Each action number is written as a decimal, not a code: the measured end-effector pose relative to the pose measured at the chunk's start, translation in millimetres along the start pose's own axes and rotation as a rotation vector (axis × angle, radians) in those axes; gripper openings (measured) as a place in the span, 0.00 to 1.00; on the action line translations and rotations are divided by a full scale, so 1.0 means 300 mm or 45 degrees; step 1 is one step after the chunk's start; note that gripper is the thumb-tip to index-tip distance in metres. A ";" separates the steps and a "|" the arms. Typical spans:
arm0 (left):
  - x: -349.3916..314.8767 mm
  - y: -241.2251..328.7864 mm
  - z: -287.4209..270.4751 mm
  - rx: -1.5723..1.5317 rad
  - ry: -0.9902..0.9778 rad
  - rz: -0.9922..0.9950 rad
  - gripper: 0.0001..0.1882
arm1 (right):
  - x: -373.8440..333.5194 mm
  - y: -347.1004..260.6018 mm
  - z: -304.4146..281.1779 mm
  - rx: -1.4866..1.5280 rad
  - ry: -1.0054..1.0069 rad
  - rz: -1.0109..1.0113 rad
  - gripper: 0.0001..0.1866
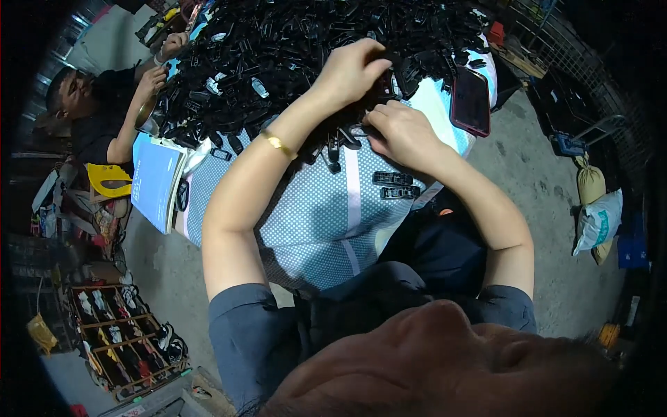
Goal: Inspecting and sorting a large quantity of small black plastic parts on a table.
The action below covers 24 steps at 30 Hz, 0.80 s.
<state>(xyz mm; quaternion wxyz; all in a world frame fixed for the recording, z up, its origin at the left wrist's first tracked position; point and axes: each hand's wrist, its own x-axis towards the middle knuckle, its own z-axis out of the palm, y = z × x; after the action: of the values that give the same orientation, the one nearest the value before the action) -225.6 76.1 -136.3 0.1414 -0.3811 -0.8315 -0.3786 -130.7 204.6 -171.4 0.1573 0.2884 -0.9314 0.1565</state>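
Note:
A large heap of small black plastic parts (278, 42) covers the far side of the table. My left hand (347, 69), with a gold bracelet on its wrist, reaches over the heap's near edge. Its fingers curl down among the black parts, and their tips are hidden. Closer to me, my right hand (404, 135) has its fingers bent inward at the heap's edge; what they grip cannot be made out. Loose black pieces (335, 149) lie just left of it. Two oblong black parts (394, 185) sit side by side on the patterned cloth (313, 215) below it.
A phone (471, 101) lies on the table's right edge, a blue book (156, 182) at the left. Another person (76, 115) works at the heap's left side. Sacks (599, 217) stand on the floor at right, a compartmented rack (125, 340) at lower left.

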 end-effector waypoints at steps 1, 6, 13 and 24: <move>-0.010 -0.001 -0.020 -0.172 0.017 -0.038 0.17 | -0.005 0.009 -0.011 -0.001 0.004 0.004 0.15; -0.107 0.015 -0.082 -0.907 -0.215 -0.491 0.18 | -0.034 0.085 -0.062 0.380 0.144 0.107 0.15; -0.159 0.031 -0.077 -1.319 -0.226 -0.783 0.15 | -0.027 0.035 -0.107 1.011 0.348 0.294 0.14; -0.193 0.050 -0.043 -1.065 -0.194 -0.478 0.16 | -0.030 0.056 -0.047 1.517 0.351 0.434 0.13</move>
<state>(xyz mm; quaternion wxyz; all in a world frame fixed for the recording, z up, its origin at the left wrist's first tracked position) -176.5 42.4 -150.1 -0.1569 -0.2748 -0.6702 -0.6714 -130.6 227.6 -165.6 0.0611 0.1513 -0.6886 0.7066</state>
